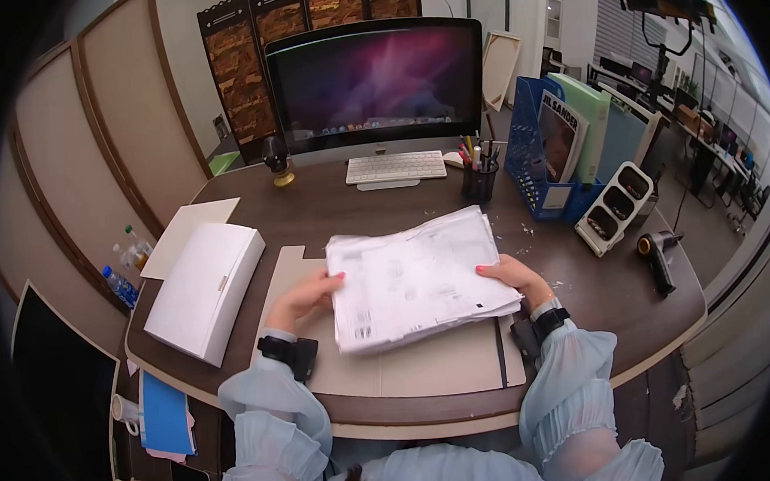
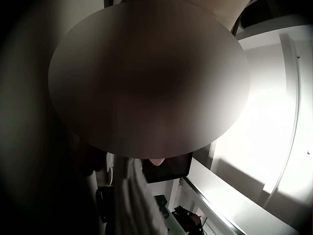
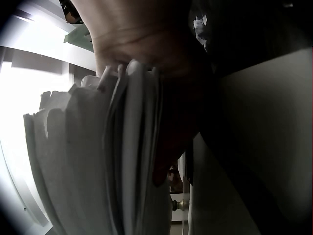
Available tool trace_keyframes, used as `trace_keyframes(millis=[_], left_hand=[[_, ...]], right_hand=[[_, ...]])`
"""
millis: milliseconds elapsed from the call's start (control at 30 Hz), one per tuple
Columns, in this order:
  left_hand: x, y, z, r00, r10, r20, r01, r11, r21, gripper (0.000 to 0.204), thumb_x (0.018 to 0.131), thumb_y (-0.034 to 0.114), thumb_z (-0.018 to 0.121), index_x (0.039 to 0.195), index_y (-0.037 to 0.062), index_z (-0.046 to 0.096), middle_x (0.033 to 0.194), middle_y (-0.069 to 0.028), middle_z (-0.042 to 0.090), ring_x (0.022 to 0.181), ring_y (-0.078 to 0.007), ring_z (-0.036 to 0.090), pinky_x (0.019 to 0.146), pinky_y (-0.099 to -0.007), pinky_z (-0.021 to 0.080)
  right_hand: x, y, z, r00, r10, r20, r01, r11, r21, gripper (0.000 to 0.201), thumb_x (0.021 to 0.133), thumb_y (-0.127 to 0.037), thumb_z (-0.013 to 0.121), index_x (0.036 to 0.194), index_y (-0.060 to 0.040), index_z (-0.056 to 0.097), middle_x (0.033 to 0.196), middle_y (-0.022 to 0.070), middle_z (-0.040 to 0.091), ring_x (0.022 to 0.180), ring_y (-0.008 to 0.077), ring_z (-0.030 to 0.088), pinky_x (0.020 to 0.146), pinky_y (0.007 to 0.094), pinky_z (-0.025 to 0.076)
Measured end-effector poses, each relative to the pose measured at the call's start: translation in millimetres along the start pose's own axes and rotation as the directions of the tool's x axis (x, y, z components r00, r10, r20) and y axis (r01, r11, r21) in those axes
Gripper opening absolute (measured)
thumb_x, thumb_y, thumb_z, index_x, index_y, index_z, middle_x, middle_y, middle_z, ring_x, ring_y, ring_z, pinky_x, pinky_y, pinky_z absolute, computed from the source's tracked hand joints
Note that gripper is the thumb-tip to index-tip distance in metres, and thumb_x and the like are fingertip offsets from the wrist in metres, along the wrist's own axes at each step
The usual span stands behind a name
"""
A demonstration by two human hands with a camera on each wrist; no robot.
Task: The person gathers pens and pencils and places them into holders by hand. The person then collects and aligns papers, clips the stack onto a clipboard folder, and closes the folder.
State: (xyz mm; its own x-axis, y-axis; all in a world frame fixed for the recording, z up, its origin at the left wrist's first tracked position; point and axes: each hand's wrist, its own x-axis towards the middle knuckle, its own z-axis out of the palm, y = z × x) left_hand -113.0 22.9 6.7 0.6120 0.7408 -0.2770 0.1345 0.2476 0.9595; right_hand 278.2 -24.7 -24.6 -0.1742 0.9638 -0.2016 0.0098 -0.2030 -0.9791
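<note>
A thick stack of printed white papers (image 1: 413, 282) is held over a flat beige folder (image 1: 434, 372) with a dark strip near its right side. My left hand (image 1: 303, 297) grips the stack's left edge, thumb on top and fingers underneath. On the opposite edge, my right hand (image 1: 524, 279) grips it the same way. The right wrist view shows the uneven, layered sheet edges (image 3: 132, 147) against the palm. A blurred oval covers most of the left wrist view, hiding that hand. The sheets' edges are slightly out of line with each other.
To the left lies a white box file (image 1: 202, 287) beside a pale board (image 1: 191, 232). Behind the papers are a keyboard (image 1: 395, 167), a monitor (image 1: 378, 86) and a pen holder (image 1: 480, 183). A blue file rack (image 1: 532, 161), a three-slot holder (image 1: 616, 209) and a black handheld tool (image 1: 659, 263) stand right.
</note>
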Motion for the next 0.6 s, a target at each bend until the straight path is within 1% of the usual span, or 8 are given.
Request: trace_keyframes(millis=[67, 133, 233, 267, 333, 433, 567, 600], left_hand=[[-10, 3, -12, 0.943, 0.117, -0.312, -0.110, 0.993, 0.040, 0.049, 0.085, 0.034, 0.049, 0.124, 0.0066, 0.037, 0.120, -0.0087, 0.048, 0.105, -0.0174, 0.049, 0.086, -0.0320, 0.040], [-17, 9, -16, 0.921, 0.185, -0.342, -0.179, 0.983, 0.049, 0.052, 0.085, 0.040, 0.046, 0.124, 0.0070, 0.037, 0.119, -0.0093, 0.048, 0.106, -0.0182, 0.049, 0.085, -0.0316, 0.040], [-15, 13, -7, 0.984, 0.166, -0.061, -0.154, 0.974, 0.166, 0.053, 0.084, 0.033, 0.052, 0.126, 0.0054, 0.034, 0.119, -0.0122, 0.048, 0.106, -0.0195, 0.049, 0.085, -0.0310, 0.039], [-10, 13, 6, 0.985, 0.163, -0.062, -0.151, 0.974, 0.167, 0.053, 0.084, 0.033, 0.052, 0.126, 0.0054, 0.034, 0.119, -0.0122, 0.048, 0.106, -0.0195, 0.049, 0.085, -0.0310, 0.039], [4, 16, 37, 0.990, -0.024, 0.141, -0.051, 0.861, 0.506, 0.055, 0.080, 0.027, 0.059, 0.123, 0.0013, 0.036, 0.114, -0.0136, 0.050, 0.102, -0.0180, 0.050, 0.085, -0.0298, 0.039], [17, 19, 80, 0.987, 0.028, 0.157, -0.111, 0.829, 0.549, 0.052, 0.077, 0.020, 0.061, 0.119, -0.0024, 0.039, 0.107, -0.0134, 0.053, 0.097, -0.0181, 0.052, 0.084, -0.0290, 0.040], [44, -8, 75, 0.985, 0.063, 0.160, -0.112, 0.942, 0.317, 0.048, 0.076, 0.016, 0.060, 0.115, -0.0038, 0.041, 0.101, -0.0116, 0.055, 0.091, -0.0178, 0.054, 0.080, -0.0287, 0.043], [46, -14, 70, 0.991, 0.093, 0.091, -0.112, 0.968, 0.224, 0.045, 0.076, 0.013, 0.060, 0.114, -0.0040, 0.042, 0.101, -0.0117, 0.055, 0.090, -0.0177, 0.054, 0.078, -0.0286, 0.044]], right_hand=[[-1, 2, 1, 0.993, 0.006, 0.119, 0.006, 0.995, -0.101, 0.036, 0.078, -0.019, 0.062, 0.101, 0.0074, 0.055, 0.089, 0.0098, 0.061, 0.075, 0.0122, 0.058, 0.066, 0.0235, 0.047], [-3, -1, 3, 0.984, 0.060, 0.168, -0.035, 0.988, -0.150, 0.036, 0.078, -0.016, 0.062, 0.105, 0.0059, 0.053, 0.094, 0.0091, 0.060, 0.079, 0.0132, 0.057, 0.071, 0.0254, 0.047], [-8, -11, 14, 0.918, 0.184, 0.352, -0.043, 0.927, -0.373, 0.040, 0.077, -0.021, 0.063, 0.105, 0.0060, 0.053, 0.093, 0.0082, 0.060, 0.078, 0.0118, 0.057, 0.070, 0.0235, 0.046], [-11, -14, 16, 0.917, 0.185, 0.354, -0.044, 0.928, -0.371, 0.040, 0.077, -0.021, 0.063, 0.105, 0.0060, 0.053, 0.093, 0.0082, 0.060, 0.078, 0.0118, 0.057, 0.070, 0.0235, 0.046], [-14, -19, 19, 0.902, 0.257, 0.347, -0.112, 0.915, -0.388, 0.041, 0.077, -0.021, 0.064, 0.105, 0.0060, 0.052, 0.093, 0.0081, 0.060, 0.078, 0.0113, 0.056, 0.070, 0.0233, 0.046], [-13, -12, 19, 0.911, 0.187, 0.367, -0.047, 0.932, -0.360, 0.043, 0.076, -0.029, 0.064, 0.101, 0.0050, 0.056, 0.087, 0.0077, 0.061, 0.075, 0.0110, 0.056, 0.067, 0.0227, 0.046], [-15, -15, 15, 0.970, 0.067, 0.234, 0.001, 0.960, -0.279, 0.048, 0.084, -0.037, 0.051, 0.111, 0.0018, 0.051, 0.097, 0.0117, 0.059, 0.083, 0.0131, 0.057, 0.072, 0.0234, 0.046], [-15, -13, 10, 0.973, 0.068, 0.222, -0.002, 0.959, -0.283, 0.048, 0.084, -0.037, 0.051, 0.111, 0.0018, 0.051, 0.097, 0.0117, 0.059, 0.083, 0.0131, 0.057, 0.072, 0.0234, 0.046]])
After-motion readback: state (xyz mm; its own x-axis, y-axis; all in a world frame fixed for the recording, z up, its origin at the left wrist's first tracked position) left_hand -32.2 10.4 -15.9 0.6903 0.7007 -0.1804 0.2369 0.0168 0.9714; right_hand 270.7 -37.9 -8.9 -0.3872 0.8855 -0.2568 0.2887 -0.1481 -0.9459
